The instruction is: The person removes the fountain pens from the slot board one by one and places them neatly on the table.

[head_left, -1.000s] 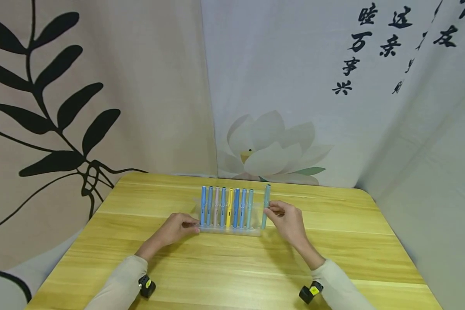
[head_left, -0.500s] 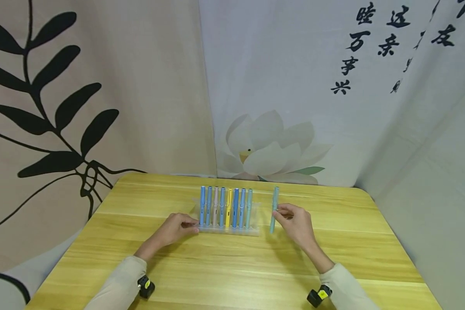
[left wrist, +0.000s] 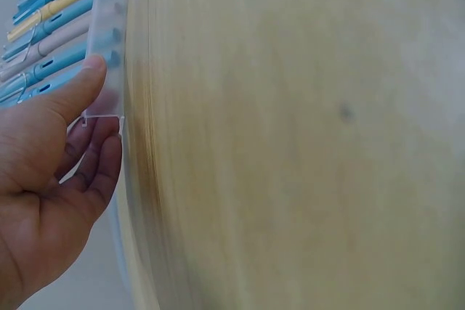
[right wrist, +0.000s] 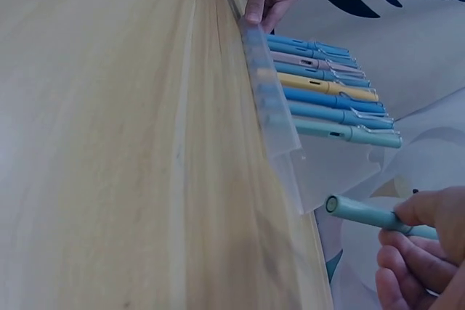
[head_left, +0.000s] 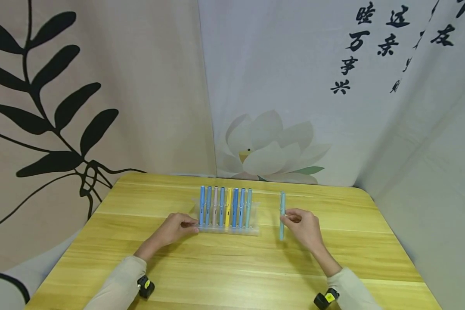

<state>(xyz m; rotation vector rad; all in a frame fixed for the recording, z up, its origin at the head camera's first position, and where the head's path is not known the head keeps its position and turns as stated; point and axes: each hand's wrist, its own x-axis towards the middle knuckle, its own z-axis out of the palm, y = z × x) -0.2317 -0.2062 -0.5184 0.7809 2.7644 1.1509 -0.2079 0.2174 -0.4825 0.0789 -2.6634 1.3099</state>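
Rightward and a little toward us, the slim pale teal cylindrical pen [head_left: 282, 202] has shifted since half a second ago, carried by the right hand [head_left: 305, 226], while the left hand [head_left: 174, 228] and the clear frosted plastic rack [head_left: 232, 231] have stayed put; we see the right hand pinching the pen between thumb and fingers, near upright; the left hand grips the rack's left end, thumb over the front lip and fingers curled beneath.

Between the pen and the rack's right end we see a strip of bare wood on the yellow wood-grained table [head_left: 232, 267]; broad stretches of the same wood run on to the right of the right hand and in front of the rack; the far edge passes behind both; the rack's plastic extends past its row of eight slim blue, pink, yellow and green pens [head_left: 228, 207].

Fingers hide the held pen's middle; we cannot tell how high its lower end sits above the wood; frosted plastic blurs the racked pens' lower ends; the left wrist view cuts off the row, and the right wrist view crops the right hand.
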